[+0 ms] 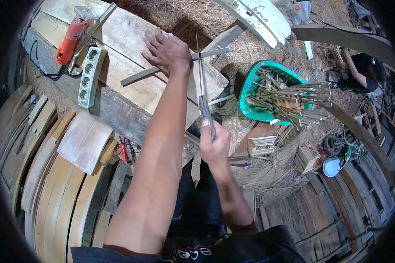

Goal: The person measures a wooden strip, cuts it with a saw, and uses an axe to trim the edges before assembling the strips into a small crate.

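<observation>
A thin wooden strip (138, 77) lies across the wooden bench (123, 33), its right end sticking out past the bench's edge. My left hand (167, 53) presses down over the strip, fingers spread on the bench top. My right hand (215, 142) is wrapped round the handle of a narrow saw (201, 81). The saw's thin blade points away from me and crosses the strip just right of my left hand. Whether the blade has cut into the strip cannot be made out.
A red power tool (71, 41) and a white socket strip (92, 78) lie on the bench's left. Right of it stands a green basket (245, 98) full of sticks. Curved planks (52, 193) fill the lower left. A person (360, 72) crouches at the far right.
</observation>
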The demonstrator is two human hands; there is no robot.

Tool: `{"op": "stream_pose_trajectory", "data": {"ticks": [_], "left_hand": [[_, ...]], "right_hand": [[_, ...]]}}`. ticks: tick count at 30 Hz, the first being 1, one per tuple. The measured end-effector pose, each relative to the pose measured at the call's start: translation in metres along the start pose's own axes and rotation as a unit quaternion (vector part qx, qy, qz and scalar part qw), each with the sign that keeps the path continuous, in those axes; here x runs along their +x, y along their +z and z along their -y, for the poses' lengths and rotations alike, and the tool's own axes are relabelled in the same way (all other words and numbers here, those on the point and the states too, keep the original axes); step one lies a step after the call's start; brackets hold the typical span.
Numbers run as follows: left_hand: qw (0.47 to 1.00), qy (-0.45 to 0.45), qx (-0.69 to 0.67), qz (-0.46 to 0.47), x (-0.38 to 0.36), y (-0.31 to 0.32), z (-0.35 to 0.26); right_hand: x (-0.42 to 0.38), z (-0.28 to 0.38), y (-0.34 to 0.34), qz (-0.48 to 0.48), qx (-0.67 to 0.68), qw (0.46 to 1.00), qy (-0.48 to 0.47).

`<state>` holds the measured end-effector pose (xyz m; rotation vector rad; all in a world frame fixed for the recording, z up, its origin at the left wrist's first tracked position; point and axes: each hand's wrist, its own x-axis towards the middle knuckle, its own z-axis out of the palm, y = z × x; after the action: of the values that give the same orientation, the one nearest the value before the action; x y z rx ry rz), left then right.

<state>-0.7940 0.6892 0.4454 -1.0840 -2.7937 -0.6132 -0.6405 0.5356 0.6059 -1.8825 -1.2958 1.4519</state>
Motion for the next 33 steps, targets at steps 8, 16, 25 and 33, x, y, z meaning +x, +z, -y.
{"op": "stream_pose_trajectory", "data": {"ticks": [8,16,25,33], "left_hand": [[0.999,-0.009,-0.037,0.006,-0.001,-0.002,0.002],[0.999,-0.017,-0.032,0.022,-0.001,-0.006,0.0],[1.0,-0.007,0.013,0.007,0.001,-0.005,-0.001],[0.999,-0.026,-0.002,0.043,0.0,-0.002,0.001]], "right_hand": [[0.051,-0.082,-0.064,0.183,0.462,0.859,0.122],[-0.003,0.016,-0.015,-0.004,-0.033,0.999,-0.003],[0.052,0.012,-0.016,0.001,-0.017,0.999,0.045],[0.039,-0.037,-0.007,0.043,0.126,0.99,0.049]]}}
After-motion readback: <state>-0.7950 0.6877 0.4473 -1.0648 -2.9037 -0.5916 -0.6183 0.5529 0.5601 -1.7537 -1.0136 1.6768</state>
